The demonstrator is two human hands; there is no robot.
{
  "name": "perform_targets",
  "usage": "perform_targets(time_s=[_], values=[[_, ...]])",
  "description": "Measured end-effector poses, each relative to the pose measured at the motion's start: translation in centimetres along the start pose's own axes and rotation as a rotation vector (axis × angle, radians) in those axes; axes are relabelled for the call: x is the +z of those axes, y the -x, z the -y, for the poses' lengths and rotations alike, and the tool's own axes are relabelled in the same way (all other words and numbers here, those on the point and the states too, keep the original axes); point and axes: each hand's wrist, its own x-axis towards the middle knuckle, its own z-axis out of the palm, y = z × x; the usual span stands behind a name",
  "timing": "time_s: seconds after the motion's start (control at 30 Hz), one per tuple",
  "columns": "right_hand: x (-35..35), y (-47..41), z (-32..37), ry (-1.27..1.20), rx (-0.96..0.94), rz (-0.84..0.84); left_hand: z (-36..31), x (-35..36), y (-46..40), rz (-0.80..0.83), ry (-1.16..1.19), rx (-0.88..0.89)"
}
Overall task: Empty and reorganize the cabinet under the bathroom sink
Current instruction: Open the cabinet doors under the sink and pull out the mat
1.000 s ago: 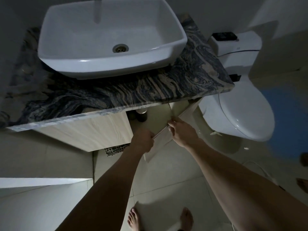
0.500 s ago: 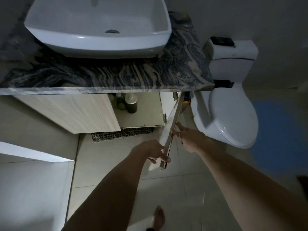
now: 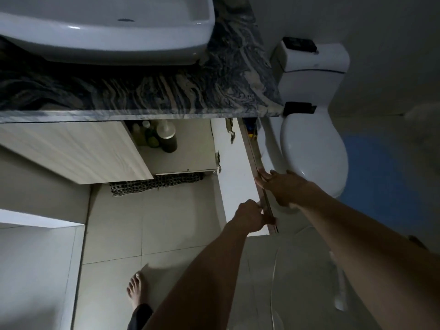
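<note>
The right cabinet door (image 3: 234, 177) under the marbled counter (image 3: 190, 91) stands swung wide open, its white inner face showing. My left hand (image 3: 250, 215) grips the door's free edge near its lower corner. My right hand (image 3: 283, 186) rests on the same edge a little higher, fingers laid along it. Inside the open cabinet (image 3: 188, 151) stand a dark pump bottle (image 3: 167, 136) and several smaller bottles (image 3: 147, 134) at the back left. The left cabinet door (image 3: 71, 148) stays closed.
A white basin (image 3: 107, 32) sits on the counter. A white toilet (image 3: 312, 148) stands just right of the open door. A dark woven mat (image 3: 154, 184) lies under the cabinet front. My bare foot (image 3: 135, 289) is on the tiled floor.
The door has swung from nearly closed to fully open, both hands moving with its edge toward the toilet. The cabinet's inside and bottles have come into view as the camera dropped lower.
</note>
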Motion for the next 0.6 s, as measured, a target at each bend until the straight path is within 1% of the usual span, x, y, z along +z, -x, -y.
perform_targets(time_s=[0.07, 0.17, 0.23, 0.3, 0.4, 0.47, 0.53, 0.57, 0.6], values=[[-0.6, 0.3, 0.4, -0.006, 0.011, 0.013, 1.1, -0.7, 0.7, 0.046, -0.114, 0.042], [-2.1, 0.2, 1.3, -0.072, 0.088, 0.047, 3.9, -2.4, 1.8, 0.150, -0.326, 0.006], [-3.8, -0.8, 2.3, -0.081, 0.126, 0.085, 6.7, -5.0, 2.2, 0.116, -0.505, -0.053], [-6.2, -2.3, 4.1, -0.107, 0.126, 0.075, 9.6, -9.2, 3.0, -0.007, -0.694, -0.122], [-10.6, -5.2, 7.6, -0.252, 0.060, -0.053, 13.8, -17.4, 4.5, -0.288, -0.889, -0.186], [-14.0, -6.8, 10.8, -0.346, -0.004, -0.133, 16.4, -23.2, 5.4, -0.477, -0.948, -0.159], [-17.2, -8.2, 14.1, -0.402, -0.072, -0.211, 18.2, -28.6, 6.0, -0.663, -1.012, -0.088], [-18.6, -9.3, 16.0, -0.403, -0.096, -0.267, 18.8, -31.2, 6.4, -0.723, -1.061, -0.067], [-20.1, -10.4, 17.8, -0.393, -0.121, -0.321, 19.3, -33.6, 6.8, -0.743, -1.111, -0.069]])
